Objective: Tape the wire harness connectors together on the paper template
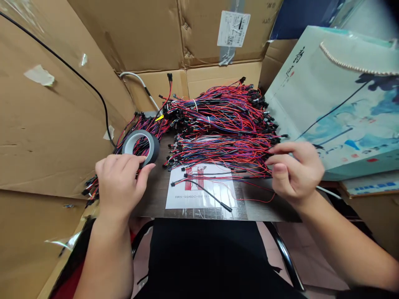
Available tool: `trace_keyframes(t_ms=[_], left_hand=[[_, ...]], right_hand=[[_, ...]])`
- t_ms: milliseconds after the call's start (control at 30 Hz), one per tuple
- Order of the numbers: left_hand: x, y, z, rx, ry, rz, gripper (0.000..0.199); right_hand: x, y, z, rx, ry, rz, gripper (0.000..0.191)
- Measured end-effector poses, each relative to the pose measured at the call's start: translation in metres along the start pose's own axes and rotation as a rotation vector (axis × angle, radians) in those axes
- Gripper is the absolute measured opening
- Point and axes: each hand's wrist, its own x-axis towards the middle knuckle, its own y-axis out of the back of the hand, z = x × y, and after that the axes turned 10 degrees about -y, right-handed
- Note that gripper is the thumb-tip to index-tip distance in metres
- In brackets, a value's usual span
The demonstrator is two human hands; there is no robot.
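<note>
My left hand (121, 178) pinches the near rim of a roll of dark grey tape (152, 147) over the left part of the table. At the right end of the wires, my right hand (296, 170) is raised with bent fingers apart and nothing visible between them. Several bundles of red, blue and black wires (218, 110) with black connectors lie across the table. Nearer to me, a few loose wires and a black cable (210, 193) rest on a white printed sheet (176, 201) under clear tape.
Cardboard (149, 37) walls the back and left sides. More wires (93, 187) hang at the left edge. A pale blue paper bag (299, 95) stands at the right. The dark table (258, 207) ends just before my lap.
</note>
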Motion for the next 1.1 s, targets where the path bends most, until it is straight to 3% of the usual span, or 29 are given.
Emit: trace_keyframes(t_ms=[100, 233, 300, 433, 600, 800, 1000, 1100], left_hand=[[0.007, 0.009, 0.016, -0.320, -0.093, 0.047, 0.016], [0.030, 0.013, 0.049, -0.783, -0.317, -0.112, 0.018], [0.042, 0.009, 0.062, -0.953, -0.406, -0.171, 0.019], [0.065, -0.005, 0.075, -1.106, -0.493, -0.239, 0.023], [0.087, -0.018, 0.082, -0.942, -0.627, -0.294, 0.026], [0.091, -0.040, 0.094, -0.807, -0.648, -0.056, 0.033], [0.073, -0.070, 0.103, -0.938, -0.340, 0.230, 0.031], [0.068, -0.077, 0.104, -0.955, -0.300, 0.243, 0.027]], right_hand=[[0.014, -0.012, -0.026, 0.156, 0.090, -0.076, 0.053], [0.030, -0.031, -0.043, 0.281, 0.299, -0.159, 0.059], [0.032, -0.039, -0.045, 0.344, 0.329, -0.208, 0.059], [0.023, -0.051, -0.043, 0.608, 0.195, -0.169, 0.045], [0.009, -0.058, -0.037, 0.703, 0.002, -0.069, 0.041], [0.010, -0.054, -0.027, 0.546, -0.065, 0.050, 0.040], [0.014, -0.053, -0.024, 0.406, 0.018, 0.168, 0.026], [0.016, -0.054, -0.026, 0.395, 0.020, 0.176, 0.021]])
